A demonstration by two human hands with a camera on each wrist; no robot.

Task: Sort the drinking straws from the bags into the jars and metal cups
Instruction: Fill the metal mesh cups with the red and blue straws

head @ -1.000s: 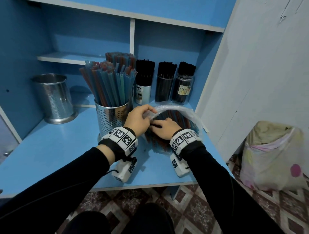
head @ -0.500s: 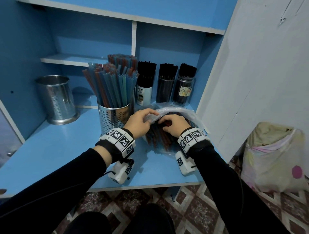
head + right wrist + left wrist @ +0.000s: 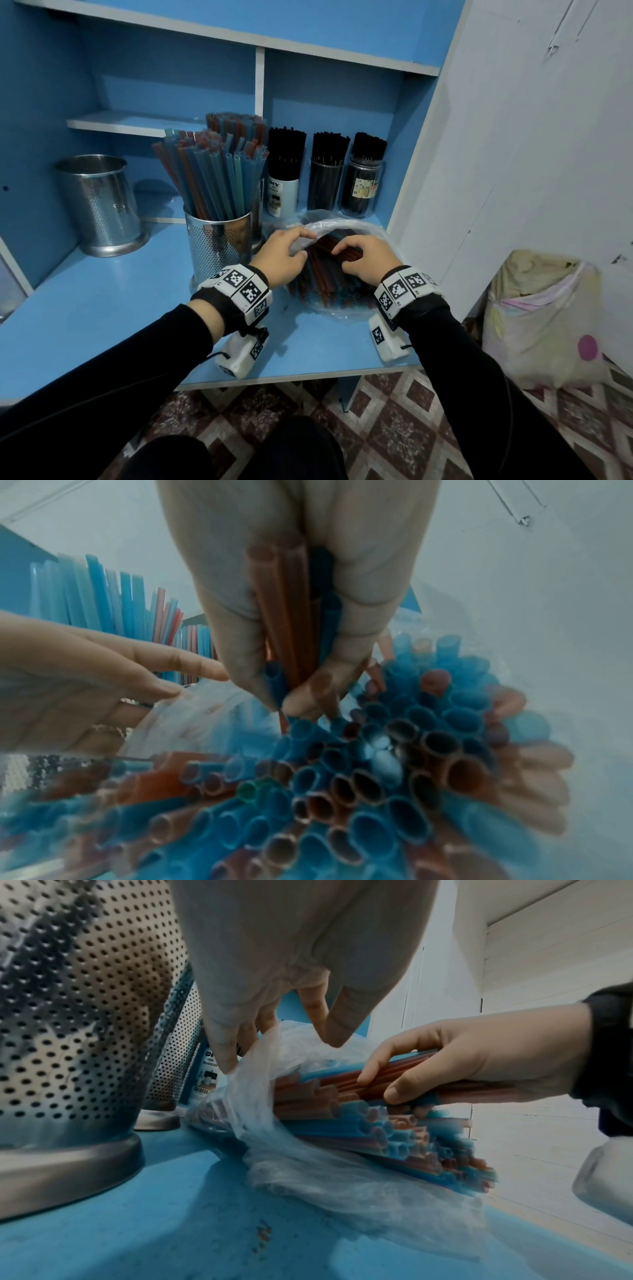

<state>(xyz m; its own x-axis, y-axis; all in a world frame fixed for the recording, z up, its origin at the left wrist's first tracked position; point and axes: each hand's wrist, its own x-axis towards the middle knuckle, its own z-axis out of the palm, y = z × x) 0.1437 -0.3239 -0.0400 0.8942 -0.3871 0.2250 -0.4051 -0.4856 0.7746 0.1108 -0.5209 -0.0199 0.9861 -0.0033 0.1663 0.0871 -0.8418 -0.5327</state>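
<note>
Blue desk (image 3: 85, 308) with hutch shelves; white wall (image 3: 513, 171) closes the 3 o'clock side, front edge at 6 o'clock drops to tiled floor (image 3: 394, 428). Stuffed sack (image 3: 544, 318) on the floor at 4 o'clock, well apart from the desk.

Empty perforated metal cup (image 3: 99, 205) at 10 o'clock, open desk surface around it and toward 8 o'clock. Second metal cup (image 3: 219, 243) packed with blue and red straws (image 3: 212, 174), just beside the left wrist at 11 o'clock; tight gap there. A third cup sits behind it, mostly hidden. White can (image 3: 282, 195) and two jars (image 3: 323, 185) of black straws line the back at 12 to 1 o'clock, just behind the bag.

Clear plastic bag (image 3: 339, 226) of mixed blue and red straws (image 3: 377, 1123) lies on the desk centre-right, mouth toward the person, near the wall.

Left hand (image 3: 279, 257): thumb and fingers pinch the bag's rim, lifting it open. Right hand (image 3: 366, 260): inside the bag mouth, fingers and thumb clamped on a small bunch of red and blue straws (image 3: 291, 615), raised off the pile.
</note>
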